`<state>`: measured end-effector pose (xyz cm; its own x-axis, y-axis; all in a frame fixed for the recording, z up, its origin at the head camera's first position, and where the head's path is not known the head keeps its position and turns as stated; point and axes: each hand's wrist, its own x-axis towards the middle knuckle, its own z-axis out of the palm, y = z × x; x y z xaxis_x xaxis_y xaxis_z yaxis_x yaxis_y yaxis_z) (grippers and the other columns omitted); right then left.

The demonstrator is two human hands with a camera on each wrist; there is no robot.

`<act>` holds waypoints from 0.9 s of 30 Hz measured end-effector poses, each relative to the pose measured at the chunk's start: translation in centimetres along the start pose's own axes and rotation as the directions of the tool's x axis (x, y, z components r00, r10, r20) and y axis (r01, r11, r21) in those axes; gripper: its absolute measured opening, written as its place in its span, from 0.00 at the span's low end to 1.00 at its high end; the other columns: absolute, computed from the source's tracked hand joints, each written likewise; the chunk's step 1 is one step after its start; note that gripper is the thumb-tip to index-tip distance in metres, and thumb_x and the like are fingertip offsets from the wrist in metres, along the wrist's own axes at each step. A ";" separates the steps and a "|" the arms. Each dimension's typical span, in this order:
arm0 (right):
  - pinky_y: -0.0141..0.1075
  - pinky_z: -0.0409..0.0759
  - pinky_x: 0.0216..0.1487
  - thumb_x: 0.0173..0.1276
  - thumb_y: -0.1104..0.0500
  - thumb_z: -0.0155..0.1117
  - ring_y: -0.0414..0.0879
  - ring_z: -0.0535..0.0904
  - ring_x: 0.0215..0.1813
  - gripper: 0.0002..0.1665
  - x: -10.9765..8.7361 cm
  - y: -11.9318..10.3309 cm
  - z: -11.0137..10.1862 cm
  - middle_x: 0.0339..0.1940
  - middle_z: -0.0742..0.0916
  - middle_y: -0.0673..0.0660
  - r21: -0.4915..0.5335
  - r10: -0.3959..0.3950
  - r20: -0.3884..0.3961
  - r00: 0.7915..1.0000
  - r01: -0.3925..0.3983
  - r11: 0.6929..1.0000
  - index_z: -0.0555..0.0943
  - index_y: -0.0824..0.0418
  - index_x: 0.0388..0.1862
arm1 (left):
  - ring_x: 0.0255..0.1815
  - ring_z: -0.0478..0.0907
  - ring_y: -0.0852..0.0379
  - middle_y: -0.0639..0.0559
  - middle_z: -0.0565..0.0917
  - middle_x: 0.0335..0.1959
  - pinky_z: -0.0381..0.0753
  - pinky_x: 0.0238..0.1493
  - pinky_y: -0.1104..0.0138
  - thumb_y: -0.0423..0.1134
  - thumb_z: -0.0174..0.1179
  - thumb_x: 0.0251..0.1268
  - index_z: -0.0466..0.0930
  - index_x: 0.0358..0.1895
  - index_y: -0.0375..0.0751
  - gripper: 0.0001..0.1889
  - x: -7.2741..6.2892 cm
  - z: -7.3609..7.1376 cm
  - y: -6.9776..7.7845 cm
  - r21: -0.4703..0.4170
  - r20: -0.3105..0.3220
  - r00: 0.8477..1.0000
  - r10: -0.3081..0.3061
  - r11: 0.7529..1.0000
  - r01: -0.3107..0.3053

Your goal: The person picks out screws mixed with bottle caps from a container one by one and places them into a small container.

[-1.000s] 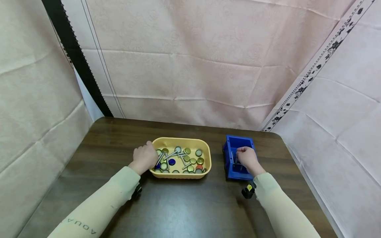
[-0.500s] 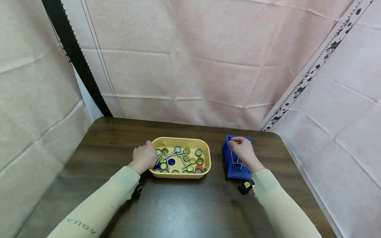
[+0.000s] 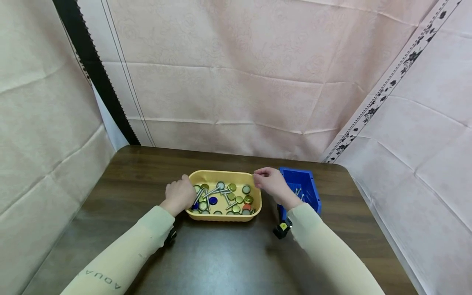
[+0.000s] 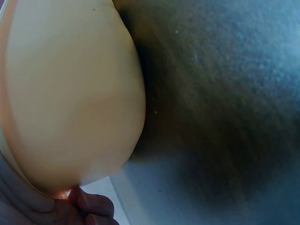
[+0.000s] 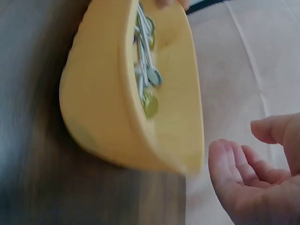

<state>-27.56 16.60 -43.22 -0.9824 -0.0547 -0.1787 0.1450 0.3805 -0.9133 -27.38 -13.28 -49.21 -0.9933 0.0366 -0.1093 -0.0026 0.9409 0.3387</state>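
A yellow tray (image 3: pixel 254 205) on the table holds several bottle caps and silver screws. My left hand (image 3: pixel 179 192) grips its left rim; in the left wrist view its fingers (image 4: pixel 96 205) curl at the tray's edge. My right hand (image 3: pixel 271 182) is at the tray's right rim, between it and a blue bin (image 3: pixel 311 186). The right wrist view shows that hand (image 5: pixel 258 173) with thumb and fingers apart and nothing between them, beside the tray's end. A few screws (image 3: pixel 298 191) lie in the blue bin, partly hidden behind the right wrist and sleeve.
The dark wooden table (image 3: pixel 221 254) has its far edge close behind both containers. A pale cloth (image 3: pixel 228 102) hangs behind it and at both sides. A small black device (image 3: pixel 282 229) is strapped to the right wrist.
My right hand has risen out of the blue bin and moved left to the yellow tray's right rim, uncovering screws in the bin. The left hand has stayed put.
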 end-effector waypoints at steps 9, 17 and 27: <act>0.47 0.78 0.51 0.69 0.57 0.62 0.57 0.82 0.48 0.17 0.7 -0.6 4.8 0.48 0.84 0.65 -0.062 0.018 0.171 0.985 -0.007 0.998 0.81 0.69 0.50 | 0.29 0.72 0.42 0.41 0.74 0.24 0.70 0.44 0.46 0.38 0.43 0.71 0.66 0.49 0.25 0.16 0.0 0.1 -0.1 0.002 0.006 1.000 0.002 1.000 -0.002; 0.38 0.78 0.37 0.67 0.64 0.60 0.43 0.75 0.28 0.16 1.0 0.5 7.1 0.23 0.80 0.53 -0.166 0.012 0.235 0.972 0.028 0.986 0.76 0.68 0.19 | 0.30 0.73 0.42 0.41 0.74 0.25 0.70 0.45 0.46 0.38 0.42 0.70 0.65 0.51 0.25 0.17 0.2 0.4 -0.1 -0.001 0.004 1.000 0.000 1.000 0.000; 0.36 0.78 0.29 0.61 0.66 0.65 0.42 0.71 0.18 0.28 1.3 0.8 8.7 0.09 0.67 0.49 -0.296 0.052 0.157 0.986 -0.003 0.955 0.64 0.57 0.06 | 0.31 0.72 0.42 0.42 0.73 0.24 0.69 0.46 0.46 0.38 0.41 0.71 0.66 0.49 0.26 0.16 0.2 0.1 -0.2 -0.005 0.003 1.000 -0.006 1.000 0.006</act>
<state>-27.68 8.78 -47.33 -0.9428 -0.1791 -0.2811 0.1067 0.6368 -0.7636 -27.54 -13.42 -49.34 -0.9930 0.0317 -0.1142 -0.0095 0.9393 0.3431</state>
